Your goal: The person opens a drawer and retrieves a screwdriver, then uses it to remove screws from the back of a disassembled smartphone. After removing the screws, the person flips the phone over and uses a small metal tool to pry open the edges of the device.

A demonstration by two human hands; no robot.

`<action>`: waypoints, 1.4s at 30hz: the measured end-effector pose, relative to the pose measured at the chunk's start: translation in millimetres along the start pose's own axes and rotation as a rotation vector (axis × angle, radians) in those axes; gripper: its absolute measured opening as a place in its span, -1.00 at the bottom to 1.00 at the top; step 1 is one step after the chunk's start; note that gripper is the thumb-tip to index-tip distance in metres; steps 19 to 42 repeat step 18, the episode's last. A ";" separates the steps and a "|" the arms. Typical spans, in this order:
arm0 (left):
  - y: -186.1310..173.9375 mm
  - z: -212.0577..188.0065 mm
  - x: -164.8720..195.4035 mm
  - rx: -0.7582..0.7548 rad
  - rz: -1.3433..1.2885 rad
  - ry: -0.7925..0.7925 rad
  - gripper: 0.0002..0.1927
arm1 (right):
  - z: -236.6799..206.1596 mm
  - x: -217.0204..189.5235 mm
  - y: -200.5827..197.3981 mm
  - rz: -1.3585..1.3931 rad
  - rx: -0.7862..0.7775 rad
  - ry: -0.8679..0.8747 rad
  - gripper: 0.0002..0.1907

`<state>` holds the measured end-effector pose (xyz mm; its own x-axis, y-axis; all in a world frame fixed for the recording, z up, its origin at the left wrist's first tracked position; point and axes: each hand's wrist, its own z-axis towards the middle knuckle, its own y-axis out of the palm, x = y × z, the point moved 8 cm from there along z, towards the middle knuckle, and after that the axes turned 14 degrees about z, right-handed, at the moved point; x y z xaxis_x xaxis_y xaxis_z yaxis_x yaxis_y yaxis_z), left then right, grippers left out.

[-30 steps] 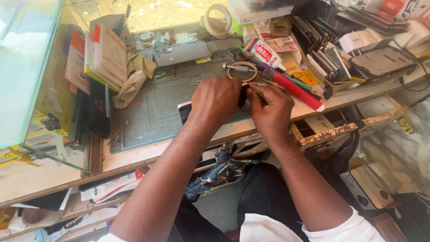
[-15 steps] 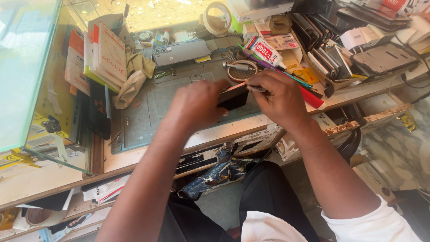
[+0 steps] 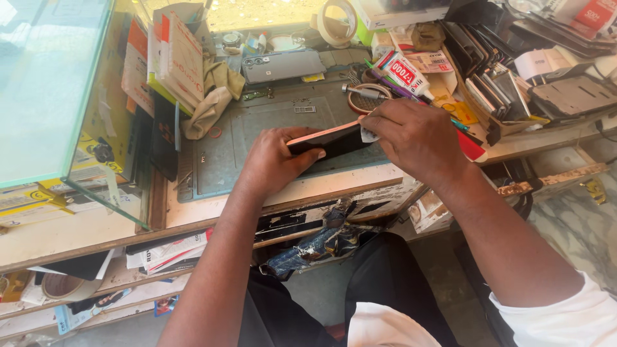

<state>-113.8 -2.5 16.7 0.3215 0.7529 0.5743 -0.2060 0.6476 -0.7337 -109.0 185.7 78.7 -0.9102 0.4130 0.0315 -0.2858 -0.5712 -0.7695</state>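
Over the worktop, left hand clamps the phone while right hand pinches a white scrap at its end; keeping the phone steady looks wise.

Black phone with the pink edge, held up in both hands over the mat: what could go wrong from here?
1. The black phone with the pink edge is tilted on edge between the left hand and right hand; it may slip onto the grey-green work mat.
2. The red-capped glue tube and wire coil crowd the right hand; an elbow could knock them.
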 end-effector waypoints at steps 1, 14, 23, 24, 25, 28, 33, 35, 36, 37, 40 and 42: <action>0.2 -0.6 -0.7 0.001 0.004 -0.006 -0.65 | 2.7 -4.5 2.1 0.007 -0.002 -0.030 -0.73; 6.0 0.5 -10.2 0.031 0.040 -0.032 -0.68 | 24.5 -36.8 23.0 0.107 -0.033 -0.168 -0.74; 9.9 0.5 -17.4 0.016 0.081 -0.053 -0.63 | 31.0 -44.0 31.3 0.103 -0.043 -0.180 -0.78; 9.9 0.5 -17.4 0.016 0.081 -0.053 -0.63 | 31.0 -44.0 31.3 0.103 -0.043 -0.180 -0.78; 9.9 0.5 -17.4 0.016 0.081 -0.053 -0.63 | 31.0 -44.0 31.3 0.103 -0.043 -0.180 -0.78; 9.9 0.5 -17.4 0.016 0.081 -0.053 -0.63 | 31.0 -44.0 31.3 0.103 -0.043 -0.180 -0.78; 9.9 0.5 -17.4 0.016 0.081 -0.053 -0.63 | 31.0 -44.0 31.3 0.103 -0.043 -0.180 -0.78; 9.9 0.5 -17.4 0.016 0.081 -0.053 -0.63 | 31.0 -44.0 31.3 0.103 -0.043 -0.180 -0.78; 9.9 0.5 -17.4 0.016 0.081 -0.053 -0.63 | 31.0 -44.0 31.3 0.103 -0.043 -0.180 -0.78; 9.9 0.5 -17.4 0.016 0.081 -0.053 -0.63 | 31.0 -44.0 31.3 0.103 -0.043 -0.180 -0.78; 9.9 0.5 -17.4 0.016 0.081 -0.053 -0.63 | 31.0 -44.0 31.3 0.103 -0.043 -0.180 -0.78; 9.9 0.5 -17.4 0.016 0.081 -0.053 -0.63 | 31.0 -44.0 31.3 0.103 -0.043 -0.180 -0.78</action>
